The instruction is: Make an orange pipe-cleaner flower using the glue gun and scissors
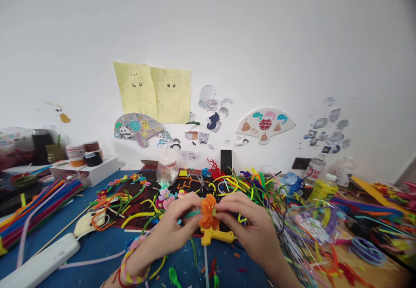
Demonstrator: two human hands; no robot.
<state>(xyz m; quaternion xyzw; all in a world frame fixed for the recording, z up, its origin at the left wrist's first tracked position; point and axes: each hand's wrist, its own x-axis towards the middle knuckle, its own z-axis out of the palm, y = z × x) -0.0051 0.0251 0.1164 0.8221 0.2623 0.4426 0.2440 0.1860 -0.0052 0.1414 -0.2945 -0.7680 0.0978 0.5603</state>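
My left hand [172,225] and my right hand [250,223] meet low in the middle of the view, both pinching an orange fuzzy pipe-cleaner flower [208,212]. The left fingers grip its left side, where a teal stem [192,214] sticks out. The right fingertips press on its right side. Just below the flower lies a yellow glue gun [217,237] on the blue mat [97,244]. My left wrist wears a braided pink and yellow bracelet [131,264].
Loose pipe cleaners [260,184] cover the table, with a bundle [35,210] at the left and bagged ones [318,227] at the right. A white power strip [42,260], jars [84,153], a clear bag [167,168], a phone [226,160] and bottles [321,188] stand around. Paper fans hang on the wall.
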